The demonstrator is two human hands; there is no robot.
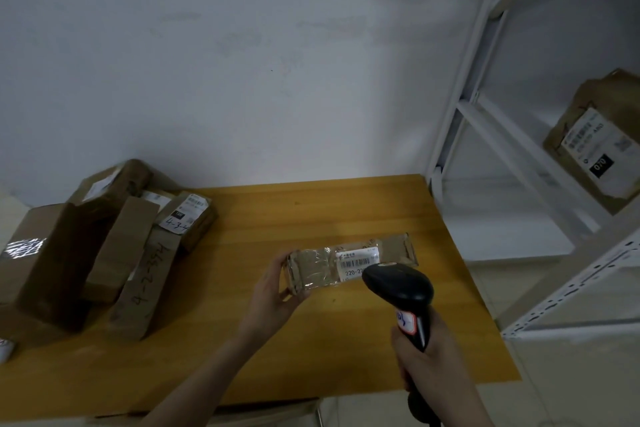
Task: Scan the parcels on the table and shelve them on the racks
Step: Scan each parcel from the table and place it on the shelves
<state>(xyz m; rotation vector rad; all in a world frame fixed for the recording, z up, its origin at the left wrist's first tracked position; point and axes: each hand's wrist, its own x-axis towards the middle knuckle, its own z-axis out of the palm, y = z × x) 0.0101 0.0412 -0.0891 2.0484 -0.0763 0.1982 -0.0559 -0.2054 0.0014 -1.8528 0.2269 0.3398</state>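
Observation:
A small taped cardboard parcel [322, 267] with a white barcode label is held just above the wooden table [311, 218]. My left hand [277, 291] grips its left end, fingers curled round the edge. My right hand [426, 364] grips the handle of a black barcode scanner [398, 284], whose head points at the label and covers its lower right corner. A pile of several brown parcels [104, 243] lies at the table's left side.
A white metal rack [502, 135] stands to the right of the table, with one brown labelled parcel [599, 146] on a shelf. A pale wall runs behind the table. A small white object [5, 348] shows at the left edge.

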